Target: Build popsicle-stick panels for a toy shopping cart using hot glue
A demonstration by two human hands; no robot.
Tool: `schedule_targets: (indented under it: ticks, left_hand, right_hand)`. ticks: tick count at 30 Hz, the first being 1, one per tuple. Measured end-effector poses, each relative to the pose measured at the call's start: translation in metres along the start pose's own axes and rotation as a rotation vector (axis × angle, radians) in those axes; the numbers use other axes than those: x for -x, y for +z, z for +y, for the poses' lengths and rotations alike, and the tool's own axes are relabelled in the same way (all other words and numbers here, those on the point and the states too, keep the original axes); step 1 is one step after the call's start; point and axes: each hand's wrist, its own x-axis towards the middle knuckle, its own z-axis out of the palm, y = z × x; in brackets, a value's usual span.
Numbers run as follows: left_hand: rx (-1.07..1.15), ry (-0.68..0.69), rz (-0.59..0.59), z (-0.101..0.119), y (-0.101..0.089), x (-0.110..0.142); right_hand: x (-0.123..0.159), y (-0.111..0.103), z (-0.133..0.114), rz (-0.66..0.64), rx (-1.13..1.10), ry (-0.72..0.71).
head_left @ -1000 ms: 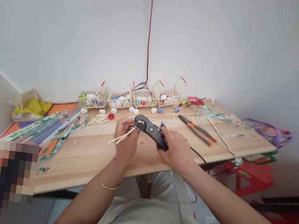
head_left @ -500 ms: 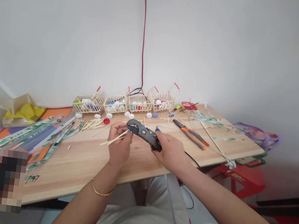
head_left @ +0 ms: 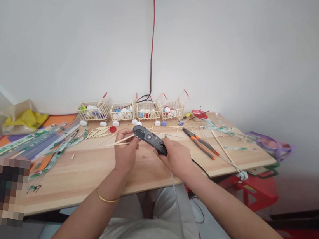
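- Dial: centred on the dark hand tool (head_left: pixel 149 137), 12 towards the wall.
- Right hand (head_left: pixel 177 158), at 4: wrapped round the dark hand tool's handles, whose head points to 10.
- Left hand (head_left: pixel 125 155), at 8: fingers pinched on a few thin sticks (head_left: pixel 117 143), ends fanning out towards 8. Its fingertips lie beside the tool's head; contact there, and whether the jaws grip a stick, cannot be told.
- Hands: near each other but apart, the tool spanning the gap over the wooden table (head_left: pixel 91 169).
- Bracelet (head_left: pixel 107 200), one, gold-coloured, on the left wrist.
- Stick baskets, four, in a row from 10 round to 1, each with a red-tipped handle: first (head_left: pixel 93 114), second (head_left: pixel 122 112), third (head_left: pixel 148 112), fourth (head_left: pixel 173 110). Bottle caps inside, colours mixed.
- Loose caps before the row: several white, some blue, one red cap (head_left: pixel 112 129) towards 9.
- Pile of short sticks (head_left: pixel 96 132), at 9, just beside the red cap.
- Pliers (head_left: pixel 199 142), orange and black, at 3, lying flat.
- Red dish (head_left: pixel 199 115), at 2, a dark rod across it.
- Plastic sleeves (head_left: pixel 35 143), green-printed, between 8 and 9, partly on orange sheets.
- Yellow bag (head_left: pixel 31 119), at 9, far end.
- Red stool (head_left: pixel 260 193), between 3 and 4, below table level.
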Motion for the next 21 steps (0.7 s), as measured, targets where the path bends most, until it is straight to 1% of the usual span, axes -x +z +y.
schedule_targets:
  ticks: [3, 7, 10, 13, 16, 19, 21]
  left_hand:
    - [0.021, -0.038, -0.039, 0.001, 0.000, 0.000]
    - [0.130, -0.176, -0.168, 0.008, 0.002, 0.001]
    - [0.196, -0.276, -0.254, 0.015, 0.003, 0.001]
    - [0.287, -0.400, -0.330, 0.020, 0.003, 0.002]
    - [0.327, -0.514, -0.382, 0.024, 0.001, 0.001]
    - [0.344, -0.601, -0.471, 0.027, -0.002, 0.000]
    - [0.352, -0.651, -0.528, 0.028, -0.003, 0.000]
  right_hand:
    - [0.002, -0.004, 0.002, 0.039, -0.055, -0.036]
    - [0.004, -0.010, 0.009, 0.039, -0.072, -0.070]
    - [0.004, -0.019, 0.018, 0.041, -0.048, -0.104]
    - [0.003, -0.030, 0.029, 0.046, -0.074, -0.124]
    - [-0.001, -0.039, 0.044, 0.043, -0.200, -0.146]
    - [-0.006, -0.043, 0.060, 0.070, -0.300, -0.233]
    - [-0.009, -0.044, 0.069, 0.091, -0.301, -0.305]
